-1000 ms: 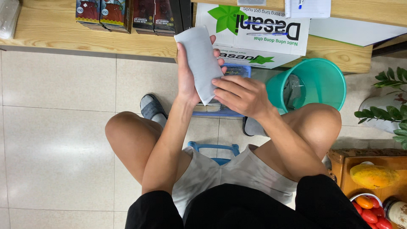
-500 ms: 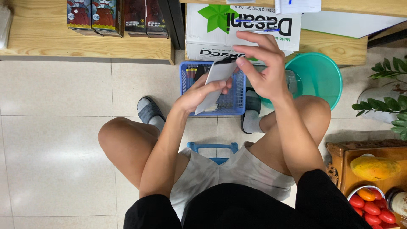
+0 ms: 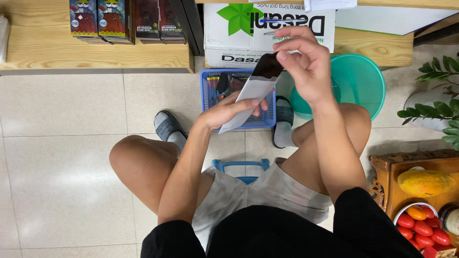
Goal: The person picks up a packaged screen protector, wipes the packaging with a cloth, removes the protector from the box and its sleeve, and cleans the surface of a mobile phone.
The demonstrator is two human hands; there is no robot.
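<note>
Envelope-type pouch [image 3: 248,102], pale grey and flat, sits in our left hand [image 3: 229,110], tilted so its open top points up toward the far right. We've got the left fingers wrapped around its lower half, thumb on one face and the rest curled behind, so that hand is clamped on it. Poking out of the pouch's mouth is a dark flat item [image 3: 267,67], and our right hand [image 3: 306,62] has it pinched at the top edge between thumb and fingertips, so those fingers are closed on it too. We honestly can't tell what the dark thing is, just that it's black and thin. All of this hangs above a blue plastic basket [image 3: 210,88] on the tiled floor [image 3: 62,157], which holds some dark stuff we can't make out. Our feet in grey slippers [image 3: 167,126] sit either side of the basket. Just right of it is a teal plastic bucket [image 3: 363,81], partly behind our right wrist. Farther away there's a white cardboard box [image 3: 224,28] with green print, next to a low wooden shelf [image 3: 95,55] with a row of boxed items [image 3: 124,19] on it. On the near right we see a wooden tray [image 3: 397,186] with a yellow fruit [image 3: 425,181] and a bowl of small red tomatoes [image 3: 420,227], with a potted plant's leaves [image 3: 435,91] farther along that side.
</note>
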